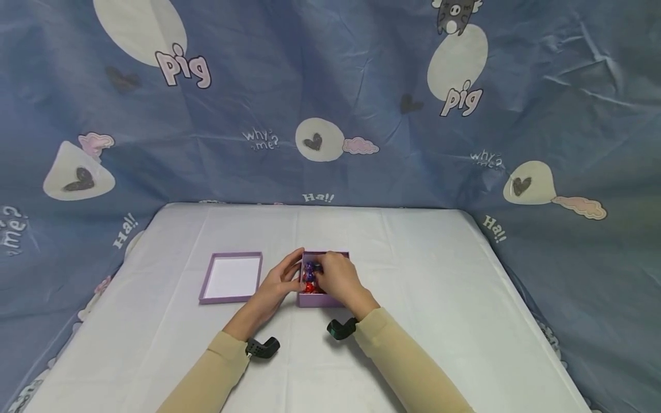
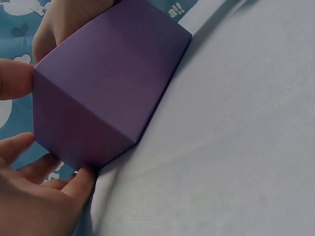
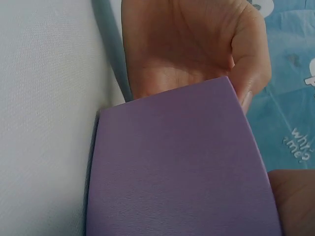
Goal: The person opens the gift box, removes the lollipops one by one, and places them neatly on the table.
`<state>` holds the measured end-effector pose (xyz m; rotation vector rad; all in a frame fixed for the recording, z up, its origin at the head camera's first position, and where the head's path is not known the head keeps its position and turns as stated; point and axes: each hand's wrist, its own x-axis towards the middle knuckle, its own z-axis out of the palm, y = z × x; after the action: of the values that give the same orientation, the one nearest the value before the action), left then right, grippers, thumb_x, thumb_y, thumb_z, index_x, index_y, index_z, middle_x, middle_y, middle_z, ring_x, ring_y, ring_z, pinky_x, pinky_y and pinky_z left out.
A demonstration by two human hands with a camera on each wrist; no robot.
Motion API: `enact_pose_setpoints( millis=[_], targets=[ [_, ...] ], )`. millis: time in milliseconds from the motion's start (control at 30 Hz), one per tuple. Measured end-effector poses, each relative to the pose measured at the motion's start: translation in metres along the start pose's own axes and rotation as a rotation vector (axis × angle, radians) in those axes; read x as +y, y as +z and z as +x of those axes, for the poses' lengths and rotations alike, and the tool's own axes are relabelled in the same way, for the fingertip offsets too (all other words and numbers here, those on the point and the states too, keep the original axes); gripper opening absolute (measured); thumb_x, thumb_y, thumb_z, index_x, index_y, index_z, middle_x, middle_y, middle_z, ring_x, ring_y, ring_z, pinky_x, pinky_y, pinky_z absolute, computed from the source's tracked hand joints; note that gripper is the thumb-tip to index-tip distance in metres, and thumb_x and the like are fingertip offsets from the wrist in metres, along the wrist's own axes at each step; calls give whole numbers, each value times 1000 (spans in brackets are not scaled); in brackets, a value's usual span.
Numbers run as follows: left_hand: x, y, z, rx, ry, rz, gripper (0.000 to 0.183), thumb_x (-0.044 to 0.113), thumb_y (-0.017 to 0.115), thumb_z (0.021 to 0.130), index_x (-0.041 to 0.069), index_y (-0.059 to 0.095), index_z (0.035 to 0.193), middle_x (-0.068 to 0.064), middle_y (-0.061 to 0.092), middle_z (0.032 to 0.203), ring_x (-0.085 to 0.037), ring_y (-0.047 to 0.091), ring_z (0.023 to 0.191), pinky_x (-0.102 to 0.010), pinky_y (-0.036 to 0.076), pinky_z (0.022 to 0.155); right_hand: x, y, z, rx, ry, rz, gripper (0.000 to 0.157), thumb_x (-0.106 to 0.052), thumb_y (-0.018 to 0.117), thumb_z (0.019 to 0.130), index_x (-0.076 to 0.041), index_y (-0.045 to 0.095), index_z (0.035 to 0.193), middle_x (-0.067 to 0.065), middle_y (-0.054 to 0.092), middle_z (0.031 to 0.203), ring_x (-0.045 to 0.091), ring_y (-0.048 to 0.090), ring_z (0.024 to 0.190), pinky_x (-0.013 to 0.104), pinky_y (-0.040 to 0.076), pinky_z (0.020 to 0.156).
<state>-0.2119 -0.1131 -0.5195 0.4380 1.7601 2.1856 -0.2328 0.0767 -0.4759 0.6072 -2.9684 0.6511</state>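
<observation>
At left, a purple lid (image 1: 230,276) on the white table (image 1: 434,298). Beside it, the left hand (image 1: 275,286), fingers spread against the left wall of the purple box (image 1: 321,301). Inside, shiny red and violet pieces (image 1: 310,276), in a near-to-far row, just left of the nearer right hand (image 1: 339,280); its fingertips hidden in the box, impossible to tell if together or apart.

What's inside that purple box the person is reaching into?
Small shiny purple and red things show in the left part of the box; the right hand hides most of the rest.

Items (image 1: 310,275) in a box (image 1: 320,300) on the table (image 1: 439,287), lid (image 1: 233,278) to the box's left
</observation>
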Motion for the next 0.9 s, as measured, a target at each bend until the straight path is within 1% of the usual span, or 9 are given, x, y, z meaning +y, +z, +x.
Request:
enact_pose_setpoints(
  millis=[200,300,433,600,800,900],
  targets=[
    [-4,-2,2,-1,-1,-1,86,-7,63,86,18,26,160,-4,20,165,-25,21,150,-40,24,120,0,1,2,4,8,-9,31,-16,74,89,-12,75,120,5,75,101,16,59,70,33,51,61],
    [-4,-3,2,-2,-5,-7,87,-7,64,87,18,25,160,-3,19,165,-24,21,150,-40,24,121,1,2,2,0,13,-14,34,-18,77,87,-14,75,120,5,75,104,15,61,73,34,53,62],
    [-5,-3,1,2,-5,-7,88,-6,65,86,15,24,161,-4,19,165,-25,20,151,-41,23,121,1,4,1,4,11,8,38,-17,80,83,-16,75,121,5,75,108,15,66,82,37,57,69],
    [-7,-2,-1,7,-11,-9,88,-5,66,85,18,26,160,-3,20,165,-25,20,151,-41,23,121,2,7,1,29,2,53,42,-12,84,78,-19,76,119,3,76,105,19,69,89,38,57,74],
    [-5,-2,-2,4,-16,4,87,-3,67,86,21,27,160,-1,18,166,-24,19,151,-41,22,121,3,6,1,35,2,132,44,-4,83,76,-16,76,117,3,76,98,18,68,88,35,56,75],
    [-5,-3,-2,7,-17,13,86,-1,68,86,22,28,159,0,19,165,-23,20,151,-40,22,121,3,6,2,43,-8,152,43,-2,82,75,-15,76,116,3,75,97,17,67,84,33,56,73]
  ],
)
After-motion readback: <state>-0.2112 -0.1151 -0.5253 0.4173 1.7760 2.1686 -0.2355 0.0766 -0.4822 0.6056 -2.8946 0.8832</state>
